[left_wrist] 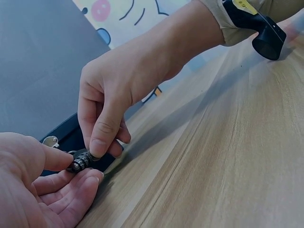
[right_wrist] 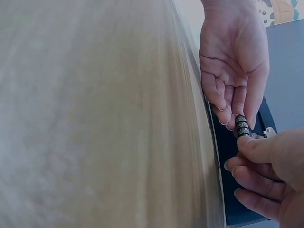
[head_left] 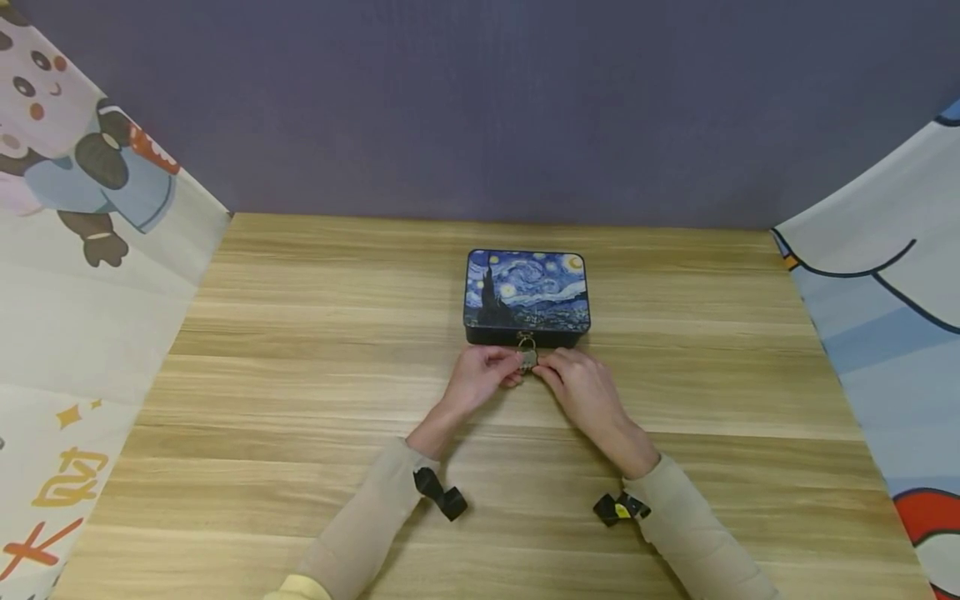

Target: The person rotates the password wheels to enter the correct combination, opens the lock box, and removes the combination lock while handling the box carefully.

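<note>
A small combination padlock (head_left: 528,359) with ridged number dials hangs by its shackle from the front clasp (head_left: 526,335) of a dark tin box (head_left: 527,290), whose lid carries a swirling starry night picture. My left hand (head_left: 483,373) pinches one end of the padlock between thumb and fingers, its other fingers curled beneath. From the opposite side my right hand (head_left: 587,390) pinches the other end with thumb and index finger. Dials (right_wrist: 242,124) face up between both thumbs in the right wrist view. The box is shut, and the hands partly cover its front wall.
The box stands toward the back of a wood-grain table (head_left: 315,383). Behind rises a plain grey-blue panel (head_left: 480,108). Cartoon-printed sheets flank the table on the left (head_left: 97,275) and right (head_left: 885,333). Each sleeve carries a black wrist camera, one at the left cuff (head_left: 441,494).
</note>
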Tool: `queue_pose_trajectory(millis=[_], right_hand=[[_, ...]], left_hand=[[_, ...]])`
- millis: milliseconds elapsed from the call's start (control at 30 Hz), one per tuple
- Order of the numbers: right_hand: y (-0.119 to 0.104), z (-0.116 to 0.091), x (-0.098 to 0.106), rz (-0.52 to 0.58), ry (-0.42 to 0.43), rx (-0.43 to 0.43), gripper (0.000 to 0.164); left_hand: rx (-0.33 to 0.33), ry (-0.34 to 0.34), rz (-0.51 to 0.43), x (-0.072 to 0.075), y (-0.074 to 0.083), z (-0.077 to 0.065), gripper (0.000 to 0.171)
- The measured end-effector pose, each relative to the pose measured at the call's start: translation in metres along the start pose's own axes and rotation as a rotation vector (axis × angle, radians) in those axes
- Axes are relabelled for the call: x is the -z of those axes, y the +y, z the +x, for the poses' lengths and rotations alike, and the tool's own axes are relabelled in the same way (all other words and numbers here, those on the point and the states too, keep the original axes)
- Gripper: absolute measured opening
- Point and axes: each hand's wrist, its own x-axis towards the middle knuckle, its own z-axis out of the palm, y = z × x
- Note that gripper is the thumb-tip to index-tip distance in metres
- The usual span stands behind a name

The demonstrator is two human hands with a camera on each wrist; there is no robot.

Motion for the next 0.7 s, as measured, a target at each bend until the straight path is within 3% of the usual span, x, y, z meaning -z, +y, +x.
queue_pose_trajectory(millis=[700], right_hand=[[-0.0009,-0.0004,0.0003,0.015,-0.014,-0.006,0.010]], left_hand=[[-0.003,-0.016,-0.019,0.0017,0.0010,-0.0035,0.024]])
